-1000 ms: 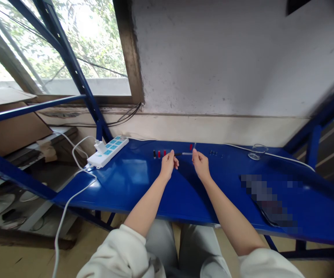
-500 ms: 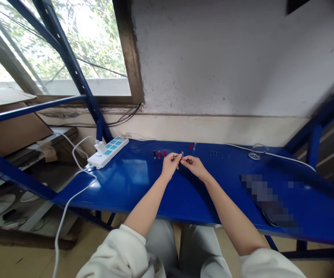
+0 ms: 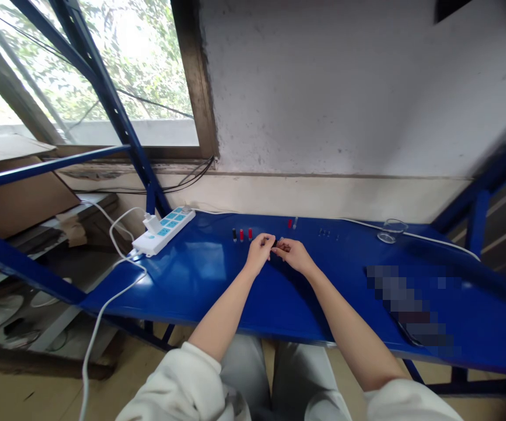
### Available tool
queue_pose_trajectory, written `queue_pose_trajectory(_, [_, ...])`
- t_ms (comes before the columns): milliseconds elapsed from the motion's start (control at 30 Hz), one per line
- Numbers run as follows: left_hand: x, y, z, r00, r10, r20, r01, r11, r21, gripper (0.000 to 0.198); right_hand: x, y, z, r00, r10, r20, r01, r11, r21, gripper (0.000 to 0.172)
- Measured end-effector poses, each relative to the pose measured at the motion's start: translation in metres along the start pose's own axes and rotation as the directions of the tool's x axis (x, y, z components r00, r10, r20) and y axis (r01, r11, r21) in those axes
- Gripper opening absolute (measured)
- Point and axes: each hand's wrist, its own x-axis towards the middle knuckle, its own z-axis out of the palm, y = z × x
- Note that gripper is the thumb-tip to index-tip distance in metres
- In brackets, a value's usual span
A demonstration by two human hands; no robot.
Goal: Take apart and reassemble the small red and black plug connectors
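Observation:
My left hand and my right hand meet fingertip to fingertip just above the blue table. Pinched in the left fingers is a small black piece, mostly covered. A small clear piece shows at the right fingertips, which are closed around it; its exact kind is too small to tell. Left of my hands stand a short black-topped tube and two red-topped tubes, their lower ends clear. Beyond the hands are a red piece and a clear tube.
Several tiny clear parts lie to the right on the blue table. Farther right is a round clear glass dish beside a white cable. A white power strip sits at the left; a dark, pixelated item lies at the right.
A dark piece now shows between my fingertips, where a clear piece was visible before. The clear piece has shifted slightly right and down. The items on the table stay put.

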Motion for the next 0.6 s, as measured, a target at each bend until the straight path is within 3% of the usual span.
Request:
queue_pose_trajectory(133, [-0.002, -0.003, -0.001, 0.981, 0.160, -0.108, -0.119, 0.942, 0.315, 0.022, 0.008, 0.013, -0.016, 0.980, 0.079, -0.184, -0.110, 0.980, -0.166, 0.022])
queue_pose_trajectory(267, [-0.007, -0.006, 0.001, 0.965, 0.259, -0.031, -0.199, 0.806, 0.558, 0.014, 0.022, 0.027, -0.036, 0.938, 0.132, -0.321, -0.227, 0.933, -0.278, 0.020])
queue_pose_trajectory(600, [-0.010, -0.007, 0.004, 0.975, 0.213, 0.071, -0.199, 0.674, 0.711, 0.015, 0.050, 0.047, -0.030, 0.903, 0.151, -0.402, -0.337, 0.829, -0.445, 0.017])
